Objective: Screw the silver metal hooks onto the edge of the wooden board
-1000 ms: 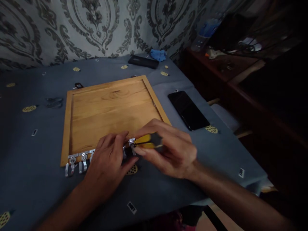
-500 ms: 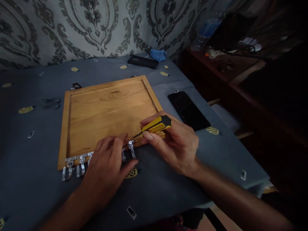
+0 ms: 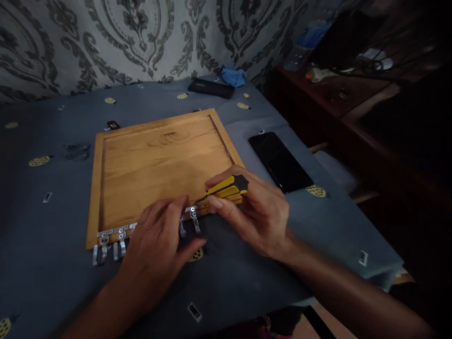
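A square wooden board with a raised rim lies on the blue cloth. A row of metal hooks is fixed along its near edge. My right hand grips a yellow and black screwdriver, its tip pointing at the screw of the rightmost hook. My left hand lies flat over the middle hooks, fingers spread and pressing on the board's near edge, thumb out on the cloth.
A black phone lies right of the board. A second dark phone and a blue cloth are at the far edge. A dark wooden shelf stands to the right. Patterned wallpaper is behind the table.
My right hand lifted the screwdriver off the rightmost hook's screw and back to the right, then brought its tip down close to the screw again. My left hand stayed over the hooks.
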### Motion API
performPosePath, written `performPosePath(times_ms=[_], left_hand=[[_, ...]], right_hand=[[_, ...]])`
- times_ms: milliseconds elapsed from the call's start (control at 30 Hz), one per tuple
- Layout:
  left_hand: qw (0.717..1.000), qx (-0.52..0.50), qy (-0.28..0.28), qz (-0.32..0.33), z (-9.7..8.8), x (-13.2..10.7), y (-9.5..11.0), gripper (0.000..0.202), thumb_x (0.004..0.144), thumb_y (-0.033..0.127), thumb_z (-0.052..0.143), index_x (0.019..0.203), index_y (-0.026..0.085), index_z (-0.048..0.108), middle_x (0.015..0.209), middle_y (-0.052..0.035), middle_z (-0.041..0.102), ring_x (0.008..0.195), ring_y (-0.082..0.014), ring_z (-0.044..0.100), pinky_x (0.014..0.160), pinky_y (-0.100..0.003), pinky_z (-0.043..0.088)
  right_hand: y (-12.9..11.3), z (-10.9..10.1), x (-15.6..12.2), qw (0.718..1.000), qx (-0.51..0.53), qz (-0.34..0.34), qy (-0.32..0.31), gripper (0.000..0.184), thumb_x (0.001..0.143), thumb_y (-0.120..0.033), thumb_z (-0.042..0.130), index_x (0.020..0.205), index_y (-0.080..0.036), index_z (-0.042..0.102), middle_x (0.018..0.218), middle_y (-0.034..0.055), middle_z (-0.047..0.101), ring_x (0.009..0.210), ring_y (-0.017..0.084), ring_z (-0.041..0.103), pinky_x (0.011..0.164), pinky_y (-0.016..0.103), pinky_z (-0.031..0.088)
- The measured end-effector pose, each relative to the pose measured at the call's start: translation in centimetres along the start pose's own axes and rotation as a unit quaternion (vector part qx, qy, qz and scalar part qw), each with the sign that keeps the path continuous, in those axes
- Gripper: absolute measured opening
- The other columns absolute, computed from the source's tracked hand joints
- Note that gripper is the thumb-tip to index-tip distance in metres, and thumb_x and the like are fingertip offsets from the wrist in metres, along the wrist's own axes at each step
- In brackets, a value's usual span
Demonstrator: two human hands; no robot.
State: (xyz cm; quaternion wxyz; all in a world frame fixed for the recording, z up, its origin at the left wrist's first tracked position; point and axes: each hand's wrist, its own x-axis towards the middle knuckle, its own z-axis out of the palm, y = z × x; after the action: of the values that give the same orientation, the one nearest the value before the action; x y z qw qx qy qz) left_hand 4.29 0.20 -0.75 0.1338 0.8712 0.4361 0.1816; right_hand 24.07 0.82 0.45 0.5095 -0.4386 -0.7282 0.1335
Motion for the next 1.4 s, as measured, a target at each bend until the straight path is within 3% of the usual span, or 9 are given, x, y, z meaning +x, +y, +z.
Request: performPosePath(times_ms=[233,500,900,1267,1400], left_hand=[[0.998,0.031,0.042,-0.033,-0.9,-0.3,-0.7,0.048,0.09,0.047,0.061,0.129,0.022,0.047,0.116,-0.0112,0.066,0.106,-0.0321,0.065,0.087,-0.05,0.056],[1.0,0.026,0.008,-0.005,-0.6,0.0,-0.4,0.049,0.091,0.045,0.061,0.131,0.021,0.045,0.116,-0.0114,0.066,0.107,-0.0318,0.062,0.089,-0.051,0.055],[1.0,0.004,-0.003,0.011,0.2,0.0,0.0,0.046,0.094,0.042,0.058,0.133,0.022,0.043,0.117,-0.0114,0.069,0.11,-0.0322,0.063,0.091,-0.053,0.055],[1.0,0.018,0.0,0.025,0.3,-0.2,-0.2,0.045,0.095,0.038,0.057,0.132,0.018,0.043,0.115,-0.0113,0.067,0.107,-0.0295,0.063,0.091,-0.048,0.054],[1.0,0.024,-0.008,0.016,0.2,-0.2,-0.1,0.045,0.094,0.035,0.06,0.132,0.018,0.042,0.114,-0.0105,0.066,0.107,-0.0291,0.062,0.091,-0.047,0.053]], right_hand=[[0.7,-0.3,-0.4,0.998,0.034,-0.019,0.05,0.007,0.09,-0.012,0.063,0.089,-0.02,0.063,0.091,0.0048,0.069,0.084,0.017,0.067,0.074,0.033,0.057],[-0.2,-1.2,-0.8,0.998,0.062,0.009,0.025,0.012,0.091,-0.018,0.064,0.103,-0.021,0.065,0.089,0.0047,0.07,0.077,0.018,0.069,0.067,0.035,0.06],[-0.3,-1.1,-0.9,0.996,0.093,-0.011,0.003,0.012,0.091,-0.017,0.063,0.102,-0.02,0.067,0.088,0.0052,0.071,0.072,0.018,0.068,0.063,0.035,0.06],[-0.5,-0.8,-0.8,0.996,0.086,-0.029,-0.023,0.012,0.093,-0.018,0.063,0.104,-0.019,0.063,0.086,0.0032,0.069,0.078,0.016,0.067,0.066,0.03,0.058],[-0.8,-1.1,-0.4,0.995,0.049,-0.019,-0.083,0.01,0.096,-0.026,0.06,0.101,-0.017,0.062,0.086,0.0049,0.07,0.078,0.017,0.068,0.064,0.03,0.056]])
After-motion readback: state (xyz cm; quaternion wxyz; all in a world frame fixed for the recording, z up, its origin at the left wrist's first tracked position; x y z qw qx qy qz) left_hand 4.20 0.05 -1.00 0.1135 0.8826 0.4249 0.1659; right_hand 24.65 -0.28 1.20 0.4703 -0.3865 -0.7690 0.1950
